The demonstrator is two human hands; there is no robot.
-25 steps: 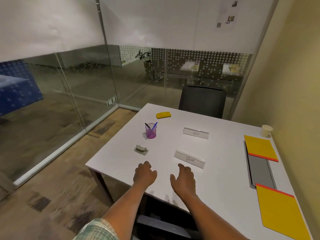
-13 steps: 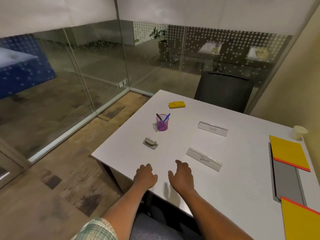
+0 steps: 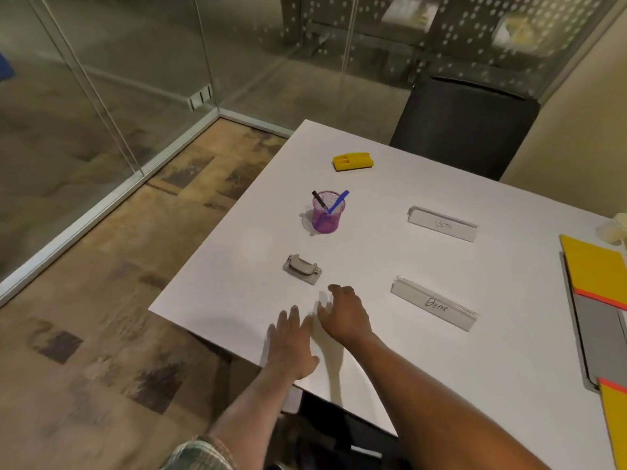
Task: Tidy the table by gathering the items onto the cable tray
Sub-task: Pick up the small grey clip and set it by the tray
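Near the front edge of the white tabletop (image 3: 424, 266) both hands have pushed forward compared with a moment ago — the right hand (image 3: 346, 315) has lifted and now reaches toward the small grey clip-like thing (image 3: 302, 269), its fingers loosely spread and curled, holding nothing. The left hand (image 3: 292, 344) lies flat, fingers spread, also empty. The view has dipped and closed in on the table too, so I'd guess the first pickup is about to start. Nothing has been gathered yet: the purple pen cup (image 3: 327, 215), the yellow eraser (image 3: 353, 161) and the two name plates, "Beta" (image 3: 441, 224) and "Dear" (image 3: 432, 303), sit scattered, well apart from the grey cable tray (image 3: 600, 337) at the right edge — it lies partly under yellow folders (image 3: 593, 266).
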